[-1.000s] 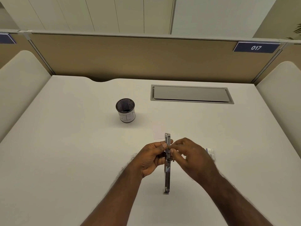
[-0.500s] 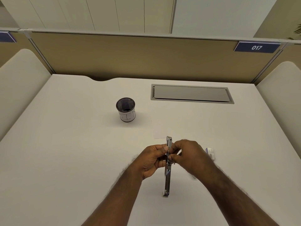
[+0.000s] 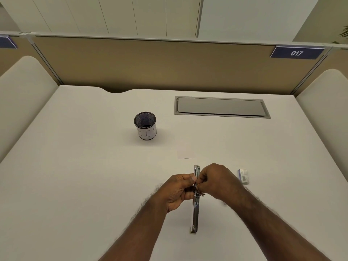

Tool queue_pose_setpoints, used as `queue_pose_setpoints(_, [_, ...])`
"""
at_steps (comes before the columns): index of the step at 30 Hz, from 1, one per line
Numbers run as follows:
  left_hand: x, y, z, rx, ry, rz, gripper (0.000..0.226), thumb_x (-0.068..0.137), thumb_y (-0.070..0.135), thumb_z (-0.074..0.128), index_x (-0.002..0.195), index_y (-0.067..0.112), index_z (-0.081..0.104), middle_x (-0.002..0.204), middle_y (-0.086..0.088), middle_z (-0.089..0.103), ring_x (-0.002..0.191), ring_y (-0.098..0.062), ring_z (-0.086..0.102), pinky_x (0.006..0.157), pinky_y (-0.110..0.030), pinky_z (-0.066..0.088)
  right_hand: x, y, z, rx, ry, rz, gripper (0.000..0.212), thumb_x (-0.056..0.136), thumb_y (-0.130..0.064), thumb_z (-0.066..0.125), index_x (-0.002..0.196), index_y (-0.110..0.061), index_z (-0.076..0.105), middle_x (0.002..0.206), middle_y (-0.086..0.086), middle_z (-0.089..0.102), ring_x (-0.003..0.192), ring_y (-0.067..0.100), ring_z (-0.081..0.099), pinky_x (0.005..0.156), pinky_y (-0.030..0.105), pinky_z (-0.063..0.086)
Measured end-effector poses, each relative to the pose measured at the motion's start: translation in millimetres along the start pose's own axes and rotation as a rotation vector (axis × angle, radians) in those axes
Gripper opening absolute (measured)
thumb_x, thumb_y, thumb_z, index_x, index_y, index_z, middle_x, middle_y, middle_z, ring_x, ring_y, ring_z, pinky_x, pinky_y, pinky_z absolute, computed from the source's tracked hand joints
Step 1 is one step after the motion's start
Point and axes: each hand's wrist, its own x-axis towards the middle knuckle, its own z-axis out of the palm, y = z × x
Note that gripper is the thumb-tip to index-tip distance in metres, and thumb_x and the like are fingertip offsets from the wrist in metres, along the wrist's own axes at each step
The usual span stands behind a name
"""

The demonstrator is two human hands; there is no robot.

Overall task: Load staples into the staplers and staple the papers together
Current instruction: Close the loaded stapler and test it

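**Loading under way, no sheets stapled yet**

Judging by the frame, I put us early in the job. The stapler (image 3: 195, 200) is swung open into one long metal strip, held above the desk (image 3: 75, 185) in the lower centre of the frame. My left hand (image 3: 178, 193) grips it at the hinge, thumb pressed on the upper rail. My right hand (image 3: 216, 182) curls in against the same spot, fingertips pinching at the channel; whether a strip of staples sits between them I cannot tell, as the fingers hide it. A small staple box (image 3: 243, 176) lies on the desk just right of that hand. A pale sheet of paper (image 3: 185, 153) lies flat a little above the hands, apart from them. Left to do, as I read it: seat the staples, close the stapler, then fasten the papers. A mesh cup (image 3: 145, 125) stands further up, left of centre.
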Motion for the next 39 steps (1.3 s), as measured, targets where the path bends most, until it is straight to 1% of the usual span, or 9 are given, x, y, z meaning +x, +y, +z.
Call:
queue_pose_setpoints(3, [-1,-1,0,-0.011,0.017,-0.002,0.023,0.098,0.010,0.052,0.105,-0.007,0.067,0.086,-0.014,0.074,0.073,-0.023,0.072,0.064,-0.030,0.060,2,1,0,0.024,-0.030,-0.039,0.011,0.068,-0.025,0.068,0.057,-0.028,0.065,0.062,-0.011,0.069,0.060,0.005,0.064,0.058,0.023,0.053])
queue_pose_setpoints(5, [-1,0,0,-0.019,0.027,0.003,0.022,0.098,0.009,0.052,0.101,-0.006,0.067,0.084,-0.014,0.073,0.070,-0.022,0.071,0.063,-0.031,0.060,3,2,2,0.036,-0.008,-0.066,0.011,0.067,-0.025,0.066,0.057,-0.028,0.064,0.062,-0.011,0.068,0.061,0.005,0.063,0.061,0.026,0.055])
queue_pose_setpoints(11, [1,1,1,-0.013,0.040,0.010,0.020,0.097,0.012,0.056,0.100,0.000,0.071,0.088,-0.012,0.071,0.072,-0.022,0.067,0.064,-0.033,0.060,4,8,9,0.052,0.001,-0.156,0.019,0.072,-0.021,0.063,0.055,-0.028,0.058,0.064,-0.008,0.062,0.062,0.008,0.059,0.056,0.022,0.047])
queue_pose_setpoints(16, [2,-3,0,-0.006,0.087,0.012,0.020,0.096,0.013,0.057,0.095,0.005,0.075,0.088,-0.013,0.073,0.074,-0.024,0.067,0.066,-0.036,0.061,1,13,13,0.029,0.029,-0.227,0.008,0.076,-0.026,0.062,0.068,-0.024,0.063,0.075,-0.007,0.060,0.069,0.009,0.058,0.061,0.027,0.049])
queue_pose_setpoints(19, [3,-5,0,-0.001,0.098,0.006,0.020,0.096,0.013,0.056,0.093,0.005,0.074,0.087,-0.014,0.072,0.073,-0.024,0.068,0.067,-0.037,0.061,1,15,16,0.007,0.033,-0.242,0.008,0.078,-0.028,0.061,0.070,-0.026,0.061,0.077,-0.007,0.058,0.071,0.010,0.057,0.062,0.026,0.047])
queue_pose_setpoints(26, [2,-3,0,0.062,0.118,-0.023,0.026,0.097,0.015,0.056,0.111,-0.005,0.066,0.090,-0.013,0.071,0.072,-0.023,0.067,0.065,-0.035,0.060,0,18,21,-0.035,0.055,-0.256,0.007,0.079,-0.032,0.057,0.073,-0.028,0.057,0.082,-0.008,0.055,0.074,0.010,0.056,0.066,0.029,0.047])
queue_pose_setpoints(29, [1,-1,0,0.078,0.113,-0.022,0.026,0.097,0.015,0.056,0.111,-0.004,0.066,0.087,-0.011,0.071,0.070,-0.021,0.067,0.065,-0.035,0.060,1,18,23,-0.058,0.081,-0.265,0.008,0.081,-0.032,0.057,0.075,-0.026,0.057,0.083,-0.007,0.054,0.074,0.010,0.056,0.064,0.026,0.045])
queue_pose_setpoints(35, [2,4,1,0.137,0.121,-0.006,0.026,0.097,0.017,0.056,0.109,-0.003,0.067,0.085,-0.008,0.072,0.073,-0.022,0.067,0.068,-0.038,0.059,0,17,24,-0.046,0.125,-0.256,0.011,0.083,-0.032,0.055,0.079,-0.023,0.058,0.088,-0.006,0.054,0.077,0.014,0.059,0.071,0.036,0.052])
queue_pose_setpoints(39, [2,6,2,0.146,0.126,-0.007,0.029,0.097,0.018,0.057,0.112,-0.005,0.065,0.083,-0.007,0.071,0.069,-0.021,0.067,0.064,-0.035,0.060,0,16,23,-0.032,0.133,-0.266,0.010,0.085,-0.033,0.056,0.079,-0.026,0.058,0.093,-0.008,0.052,0.078,0.013,0.062,0.071,0.036,0.054])
